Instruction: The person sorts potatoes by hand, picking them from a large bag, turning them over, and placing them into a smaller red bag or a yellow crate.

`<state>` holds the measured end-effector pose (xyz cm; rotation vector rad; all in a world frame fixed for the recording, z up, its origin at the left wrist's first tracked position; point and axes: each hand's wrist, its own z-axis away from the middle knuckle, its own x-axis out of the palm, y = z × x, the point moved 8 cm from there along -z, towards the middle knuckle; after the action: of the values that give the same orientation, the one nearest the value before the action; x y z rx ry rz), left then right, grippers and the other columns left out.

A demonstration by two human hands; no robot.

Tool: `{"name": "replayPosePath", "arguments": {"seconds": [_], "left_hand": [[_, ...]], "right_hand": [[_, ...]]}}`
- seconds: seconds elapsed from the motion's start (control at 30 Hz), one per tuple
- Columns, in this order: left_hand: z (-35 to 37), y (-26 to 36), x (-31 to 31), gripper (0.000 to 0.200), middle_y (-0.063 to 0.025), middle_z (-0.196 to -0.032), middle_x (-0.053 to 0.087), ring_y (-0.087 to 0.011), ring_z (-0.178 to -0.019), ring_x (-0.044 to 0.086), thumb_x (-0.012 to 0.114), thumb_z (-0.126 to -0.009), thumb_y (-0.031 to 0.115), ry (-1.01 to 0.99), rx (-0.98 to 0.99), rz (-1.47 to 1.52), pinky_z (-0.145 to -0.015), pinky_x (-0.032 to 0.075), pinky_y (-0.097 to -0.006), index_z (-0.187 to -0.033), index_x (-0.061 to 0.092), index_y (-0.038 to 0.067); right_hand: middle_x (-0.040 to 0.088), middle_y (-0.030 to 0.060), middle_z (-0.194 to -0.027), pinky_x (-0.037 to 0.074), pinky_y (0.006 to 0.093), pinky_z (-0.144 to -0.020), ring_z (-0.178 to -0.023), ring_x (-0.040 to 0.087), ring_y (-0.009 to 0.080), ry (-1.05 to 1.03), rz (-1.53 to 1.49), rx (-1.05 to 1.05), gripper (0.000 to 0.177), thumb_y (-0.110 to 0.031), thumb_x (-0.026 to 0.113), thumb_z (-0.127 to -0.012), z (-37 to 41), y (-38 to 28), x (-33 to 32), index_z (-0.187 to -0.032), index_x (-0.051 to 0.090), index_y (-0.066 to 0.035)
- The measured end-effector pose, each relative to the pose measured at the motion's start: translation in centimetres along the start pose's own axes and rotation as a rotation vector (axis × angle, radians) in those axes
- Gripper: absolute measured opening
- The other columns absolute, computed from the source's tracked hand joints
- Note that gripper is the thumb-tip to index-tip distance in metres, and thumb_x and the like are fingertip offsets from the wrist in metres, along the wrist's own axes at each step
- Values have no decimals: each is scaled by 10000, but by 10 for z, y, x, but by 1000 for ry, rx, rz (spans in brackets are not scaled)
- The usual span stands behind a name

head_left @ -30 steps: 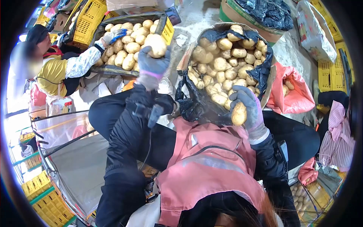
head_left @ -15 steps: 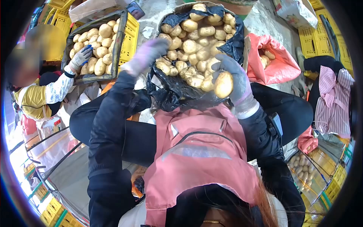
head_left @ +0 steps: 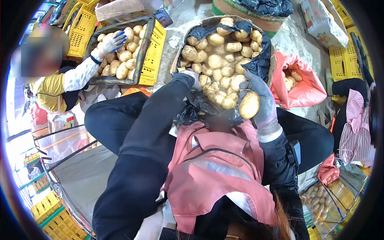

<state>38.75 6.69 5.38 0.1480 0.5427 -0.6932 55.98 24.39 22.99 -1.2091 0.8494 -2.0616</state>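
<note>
My right hand (head_left: 261, 98), in a grey glove, holds a large potato (head_left: 249, 105) against its fingers at the right front of a container lined with a black plastic bag (head_left: 261, 63). Many loose potatoes (head_left: 215, 61) fill the container, some smeared with soil. At its left front side is my gloved left hand (head_left: 195, 80), largely covered by the dark sleeve and blurred. Its fingers and anything in them are hidden. Folds of the bag hang toward my apron below both hands.
On the left, a co-worker's gloved hand (head_left: 112, 43) is over a yellow crate (head_left: 151, 56) of potatoes. A red sack (head_left: 302, 94) with potatoes stands to the right. Behind are a cardboard box (head_left: 322, 24) and a round bin (head_left: 240, 18) with black plastic.
My left hand has moved from above the container's left edge down to its near left side. The right hand still holds the potato. The co-worker's hand has lifted and opened; the whole view has shifted.
</note>
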Motion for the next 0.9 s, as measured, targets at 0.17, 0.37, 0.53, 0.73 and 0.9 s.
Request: {"name": "replayPosePath", "arguments": {"seconds": [0.17,0.37,0.53,0.73,0.9], "left_hand": [[102,17,-51,690,-141,-1323,562,-268,-1248,539,678,-865,448,196,515,939,-1017,459,-389,-1391,476,51],[218,24,-42,577,-105,-1330,552,-236,-1189,594,543,-969,377,27,848,1870,-932,537,-401,-1433,406,61],[222,34,-42,480,-79,-1293,572,-159,-1187,536,526,-1003,359,375,920,1495,-1025,429,-321,-1346,528,23],[200,29,-30,382,-75,-1118,643,-173,-1073,595,591,-989,364,704,864,1512,-968,465,-330,-1181,580,34],[213,13,-30,415,-154,-1092,653,-238,-1035,634,595,-980,348,725,402,1110,-919,489,-369,-1205,564,0]], "right_hand": [[637,78,-1001,543,253,-668,-759,635,136,48,1,58,398,-279,546,-1001,3,5,2,-1314,553,-32],[638,79,-1069,542,281,-694,-767,650,152,-44,180,158,569,-326,650,-937,1,38,21,-1392,485,-27],[613,74,-1055,537,257,-599,-707,647,140,-271,9,341,672,-356,671,-933,28,66,71,-1449,350,-69],[559,89,-1171,503,316,-877,-1026,578,181,-209,450,-1,744,-152,829,-754,6,60,61,-1359,413,-35],[555,88,-1220,475,328,-973,-1121,550,173,-143,777,-198,743,-152,868,-718,9,49,70,-1316,444,-28]]}}
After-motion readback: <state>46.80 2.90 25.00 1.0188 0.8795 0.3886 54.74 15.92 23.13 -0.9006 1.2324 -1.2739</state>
